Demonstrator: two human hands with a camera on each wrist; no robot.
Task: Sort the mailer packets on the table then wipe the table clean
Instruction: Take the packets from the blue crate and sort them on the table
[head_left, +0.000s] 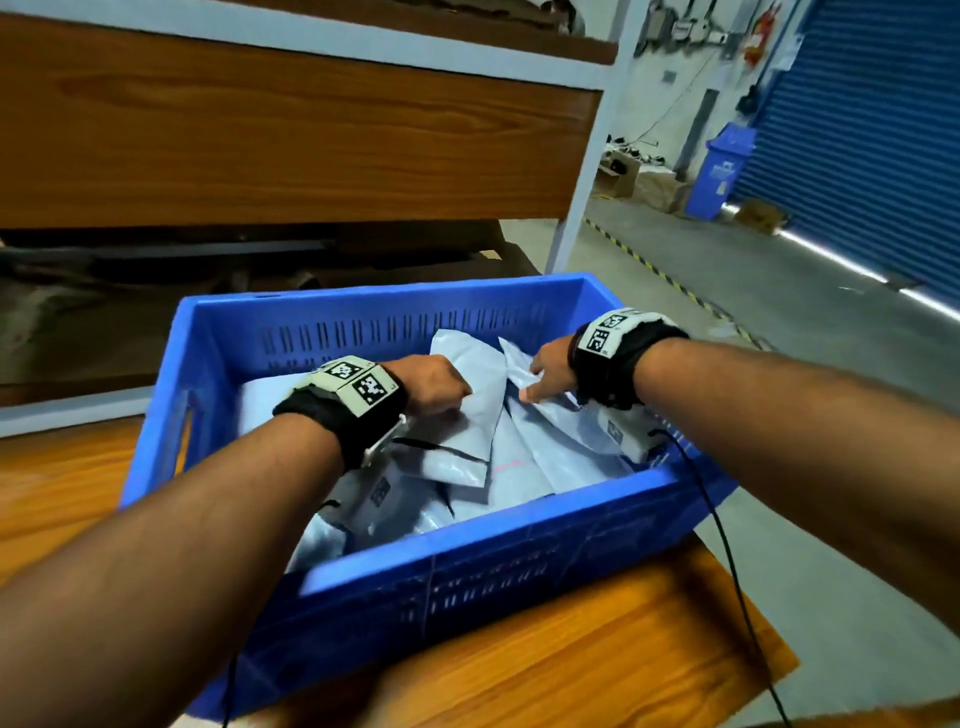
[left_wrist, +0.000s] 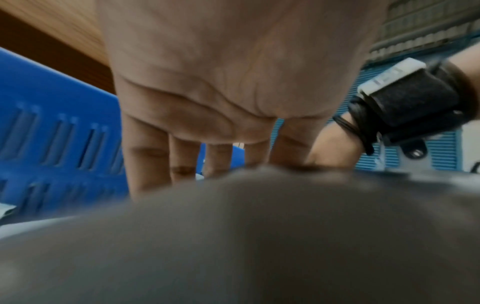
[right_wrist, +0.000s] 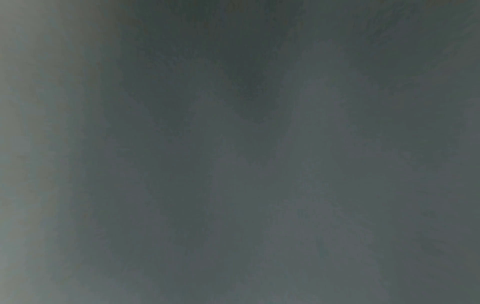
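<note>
A blue plastic crate (head_left: 467, 551) sits on the wooden table (head_left: 597, 670) and holds several grey mailer packets. My left hand (head_left: 441, 387) reaches into the crate, its fingers curled on the edge of one mailer packet (head_left: 470, 421). My right hand (head_left: 548, 371) is beside it and pinches a second mailer packet (head_left: 561, 441) between thumb and fingers. In the left wrist view the left hand's palm (left_wrist: 221, 92) hangs over a blurred grey packet (left_wrist: 259, 236) that hides the fingertips, with the crate wall (left_wrist: 52, 127) behind. The right wrist view is dark grey and shows nothing clearly.
A wooden-shelved rack (head_left: 311, 145) with a white post (head_left: 587, 171) stands just behind the crate. The table's right edge drops to a concrete floor. A blue bin (head_left: 722, 171) and a blue roller shutter (head_left: 883, 130) are far right.
</note>
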